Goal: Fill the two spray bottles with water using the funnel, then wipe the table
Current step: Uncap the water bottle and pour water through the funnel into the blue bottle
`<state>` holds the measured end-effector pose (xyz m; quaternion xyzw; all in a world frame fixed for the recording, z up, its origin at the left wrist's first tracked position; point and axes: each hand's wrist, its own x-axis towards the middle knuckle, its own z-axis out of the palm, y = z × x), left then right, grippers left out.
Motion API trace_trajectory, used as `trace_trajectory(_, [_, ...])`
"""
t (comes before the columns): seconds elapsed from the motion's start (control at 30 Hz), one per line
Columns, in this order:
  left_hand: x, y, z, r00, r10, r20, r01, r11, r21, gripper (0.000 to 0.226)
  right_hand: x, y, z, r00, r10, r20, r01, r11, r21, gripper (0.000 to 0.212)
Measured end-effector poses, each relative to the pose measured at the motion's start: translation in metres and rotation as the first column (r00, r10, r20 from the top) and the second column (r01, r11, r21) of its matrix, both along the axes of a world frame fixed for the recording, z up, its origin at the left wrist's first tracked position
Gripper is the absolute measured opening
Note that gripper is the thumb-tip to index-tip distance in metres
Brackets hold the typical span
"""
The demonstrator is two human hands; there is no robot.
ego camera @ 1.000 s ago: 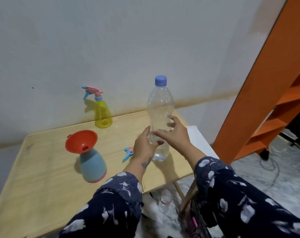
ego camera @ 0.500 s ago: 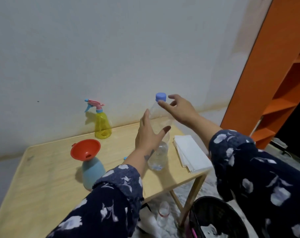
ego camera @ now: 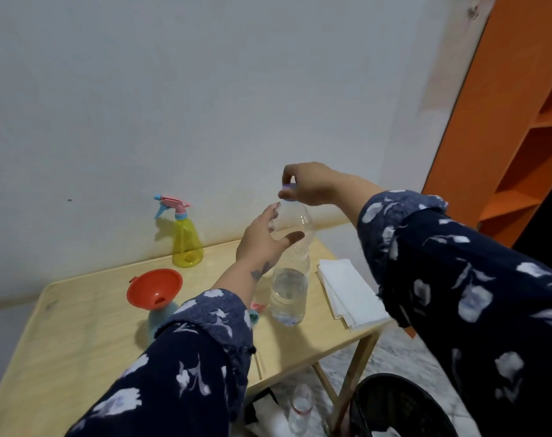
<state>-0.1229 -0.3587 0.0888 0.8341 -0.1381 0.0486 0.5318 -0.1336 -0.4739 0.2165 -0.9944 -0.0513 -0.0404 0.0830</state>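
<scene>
While the right hand's fingers (ego camera: 286, 177) pinch the blue cap (ego camera: 289, 186) from above, closed round it at the very top of the water bottle (ego camera: 290, 279), the left hand (ego camera: 262, 242) is curled part-open about the bottle's shoulder, thumb in front and the other fingers behind the clear plastic, holding it upright on the bench (ego camera: 79, 335). The step in hand looks to be unscrewing the cap. To do it well, I would keep the left hand firm but not squeezing, since the thin plastic would likely buckle and push water up the neck; the right hand (ego camera: 309, 187) should turn the cap only, with the base kept flat on the bench. Water fills roughly the lower third of the bottle.

Left of the bottle stands the blue spray bottle (ego camera: 161, 316) with the red funnel (ego camera: 155, 289) already seated in its open neck, partly hidden by the left sleeve (ego camera: 186, 367). Its removed spray head (ego camera: 256, 310) lies just left of the bottle's base, mostly covered by the same sleeve. Behind and left of the bottle, by the wall (ego camera: 205, 89), stands the yellow spray bottle (ego camera: 187, 244), its sprayer screwed on. Just right of the bottle lies a folded white cloth (ego camera: 347, 291) at the bench edge.

No brand, label or writing can be read on anything
</scene>
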Motion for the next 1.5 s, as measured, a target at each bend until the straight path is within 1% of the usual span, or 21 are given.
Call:
trace_trajectory(0.07, [0.0, 0.002, 0.001, 1.0, -0.02, -0.014, 0.02, 1.0, -0.018, 0.079, -0.005, -0.006, 0.005, 0.996, 0.058, -0.066, -0.054, 0.997, 0.061, 0.027])
trace_trajectory(0.17, [0.001, -0.001, 0.002, 0.999, -0.031, -0.025, 0.03, 0.999, -0.032, 0.079, -0.004, -0.008, 0.01, 0.995, 0.066, -0.076, -0.066, 0.998, -0.001, 0.027])
trace_trajectory(0.23, [0.001, -0.002, 0.001, 0.999, -0.031, -0.023, 0.031, 0.999, -0.027, 0.08, 0.001, -0.005, 0.011, 0.999, 0.026, -0.031, -0.028, 0.997, -0.07, 0.034])
trace_trajectory(0.3, [0.002, -0.002, 0.0, 0.999, -0.032, -0.024, 0.031, 0.999, -0.028, 0.081, 0.006, -0.003, 0.01, 0.998, -0.049, 0.044, 0.054, 0.991, -0.119, 0.046])
trace_trajectory(0.33, [0.002, -0.002, 0.0, 0.999, -0.035, -0.027, 0.034, 0.999, -0.029, 0.082, 0.008, -0.001, 0.009, 0.995, -0.07, 0.073, 0.08, 0.986, -0.144, 0.047])
trace_trajectory(0.37, [0.003, -0.003, 0.0, 0.999, -0.039, -0.03, 0.038, 0.999, -0.031, 0.083, 0.008, 0.001, 0.01, 0.995, -0.068, 0.076, 0.081, 0.981, -0.176, 0.045])
trace_trajectory(0.43, [0.004, -0.003, -0.001, 0.998, -0.047, -0.037, 0.046, 0.998, -0.032, 0.083, 0.006, 0.002, 0.013, 0.999, -0.035, 0.017, 0.038, 0.977, -0.212, 0.032])
trace_trajectory(0.5, [0.005, -0.003, -0.001, 0.997, -0.059, -0.044, 0.057, 0.997, -0.043, 0.083, 0.001, -0.001, 0.018, 0.999, 0.027, -0.033, -0.032, 0.987, -0.159, 0.026])
trace_trajectory(0.57, [0.006, -0.002, 0.0, 0.996, -0.068, -0.05, 0.066, 0.996, -0.053, 0.083, -0.002, -0.006, 0.021, 0.994, 0.105, -0.024, -0.107, 0.99, -0.088, 0.027])
trace_trajectory(0.63, [0.005, -0.001, 0.0, 0.996, -0.074, -0.041, 0.072, 0.996, -0.05, 0.082, 0.0, -0.011, 0.019, 0.992, 0.126, 0.005, -0.126, 0.991, -0.039, 0.027])
trace_trajectory(0.67, [0.005, -0.001, -0.001, 0.996, -0.077, -0.033, 0.076, 0.996, -0.047, 0.08, 0.002, -0.016, 0.016, 0.994, 0.11, 0.019, -0.11, 0.994, 0.026, 0.026])
trace_trajectory(0.73, [0.004, 0.0, -0.002, 0.996, -0.082, -0.022, 0.081, 0.996, -0.042, 0.079, 0.005, -0.027, 0.006, 0.997, 0.036, 0.064, -0.05, 0.972, 0.231, 0.025])
trace_trajectory(0.77, [0.003, 0.0, -0.003, 0.996, -0.085, -0.018, 0.084, 0.996, -0.041, 0.078, 0.006, -0.034, -0.001, 0.996, -0.017, 0.092, -0.013, 0.947, 0.321, 0.025])
trace_trajectory(0.8, [0.003, 0.0, -0.003, 0.996, -0.089, -0.015, 0.088, 0.995, -0.043, 0.078, 0.006, -0.041, -0.01, 0.991, -0.074, 0.112, 0.027, 0.926, 0.376, 0.026])
trace_trajectory(0.87, [0.002, -0.001, -0.005, 0.996, -0.093, -0.01, 0.092, 0.994, -0.056, 0.077, 0.005, -0.054, -0.034, 0.98, -0.166, 0.105, 0.111, 0.909, 0.402, 0.028])
trace_trajectory(1.07, [-0.001, -0.003, -0.009, 0.997, -0.079, 0.015, 0.08, 0.994, -0.073, 0.076, -0.011, -0.065, -0.141, 0.954, -0.246, -0.169, 0.293, 0.881, 0.373, 0.026])
trace_trajectory(1.2, [-0.001, -0.005, -0.014, 0.997, -0.072, 0.03, 0.074, 0.992, -0.099, 0.074, -0.026, -0.059, -0.219, 0.92, -0.262, -0.292, 0.349, 0.887, 0.303, 0.027])
trace_trajectory(1.3, [0.0, -0.007, -0.016, 0.998, -0.064, 0.027, 0.066, 0.991, -0.116, 0.074, -0.037, -0.052, -0.265, 0.907, -0.291, -0.304, 0.379, 0.88, 0.287, 0.034])
trace_trajectory(1.37, [0.0, -0.008, -0.017, 0.998, -0.061, 0.028, 0.064, 0.991, -0.12, 0.073, -0.041, -0.048, -0.286, 0.904, -0.306, -0.297, 0.384, 0.888, 0.253, 0.033])
trace_trajectory(1.43, [0.001, -0.008, -0.018, 0.998, -0.061, 0.026, 0.064, 0.991, -0.117, 0.073, -0.043, -0.047, -0.299, 0.907, -0.317, -0.277, 0.383, 0.895, 0.227, 0.031])
trace_trajectory(1.5, [0.0, -0.008, -0.017, 0.998, -0.063, 0.026, 0.065, 0.992, -0.111, 0.073, -0.042, -0.049, -0.303, 0.902, -0.31, -0.3, 0.381, 0.899, 0.217, 0.035])
